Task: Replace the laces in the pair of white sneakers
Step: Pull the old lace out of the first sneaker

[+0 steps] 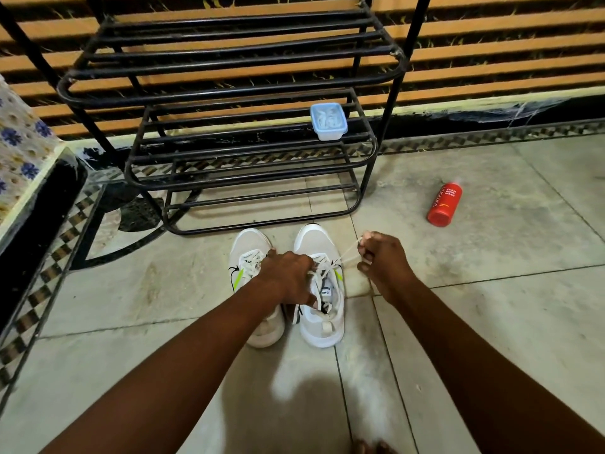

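Observation:
Two white sneakers stand side by side on the tiled floor, toes pointing away from me: the left sneaker [248,253] and the right sneaker [322,309], both with neon-green side marks. My left hand [288,278] lies across the gap between them, its fingers curled around the tongue and lacing of the right sneaker. My right hand [381,262] is beside the right sneaker and pinches a white lace [348,252], drawn taut from the eyelets out to the right. The left sneaker still carries its lace; my left arm hides its heel.
A black metal shoe rack [255,149] stands just beyond the sneakers, with a small pale-blue lidded box [328,121] on a middle shelf. A red bottle [444,204] lies on the floor at the right. A patterned ledge [29,178] runs along the left.

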